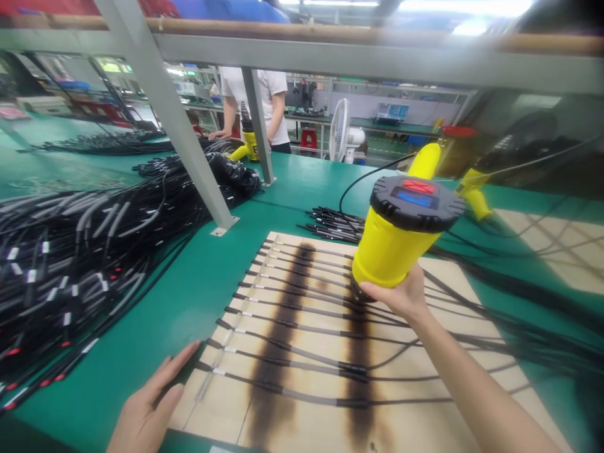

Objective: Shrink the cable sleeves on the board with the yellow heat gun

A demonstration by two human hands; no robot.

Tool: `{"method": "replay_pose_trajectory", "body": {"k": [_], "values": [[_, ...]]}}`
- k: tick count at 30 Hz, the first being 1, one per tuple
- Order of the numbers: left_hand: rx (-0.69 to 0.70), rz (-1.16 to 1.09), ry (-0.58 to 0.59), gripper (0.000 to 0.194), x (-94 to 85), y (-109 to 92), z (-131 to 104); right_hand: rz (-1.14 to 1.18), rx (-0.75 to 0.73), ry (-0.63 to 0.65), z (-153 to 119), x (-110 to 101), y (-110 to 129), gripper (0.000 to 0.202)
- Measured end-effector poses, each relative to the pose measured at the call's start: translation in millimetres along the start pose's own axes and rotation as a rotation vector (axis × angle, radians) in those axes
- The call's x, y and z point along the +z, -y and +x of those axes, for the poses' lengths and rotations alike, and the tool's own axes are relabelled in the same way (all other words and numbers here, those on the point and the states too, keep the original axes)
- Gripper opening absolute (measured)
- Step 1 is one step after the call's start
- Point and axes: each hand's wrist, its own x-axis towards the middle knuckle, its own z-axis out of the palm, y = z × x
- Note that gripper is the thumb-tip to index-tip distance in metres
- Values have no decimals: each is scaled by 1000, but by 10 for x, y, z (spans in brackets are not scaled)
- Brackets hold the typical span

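Observation:
My right hand (pixel 403 294) is wrapped round a yellow heat gun (pixel 389 245), its black end cap with a small blue display facing up. The gun points down over a light wooden board (pixel 217 412), above the right one of two dark scorched bands. Several black cables (pixel 316 309) with grey sleeves lie side by side across the board, their tips along its left edge. My left hand (pixel 153 399) rests open by the board's lower left corner, fingers stretched toward the nearest cable tips and holding nothing.
Bundled black cables (pixel 94 251) are piled on the green table (pixel 189 314) at left. A grey metal post (pixel 177 119) rises between pile and board. Behind the board lie short cable pieces (pixel 333 224). Across the table a person (pixel 278 100) stands near another heat gun (pixel 250 145).

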Motion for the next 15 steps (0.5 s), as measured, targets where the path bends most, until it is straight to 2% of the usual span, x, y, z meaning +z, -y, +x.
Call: {"method": "replay_pose_trajectory", "body": {"k": [6,11,15], "values": [[2,6,-2,52,4,19,12,21,18,-1,12,-14,27,61],[-19,1,-28,54,-4,-83,21,5,24,-5,-12,-51,5,63],[-39,-18,-66,58,-12,-172,30,-60,43,-56,-12,-69,-13,64]]}}
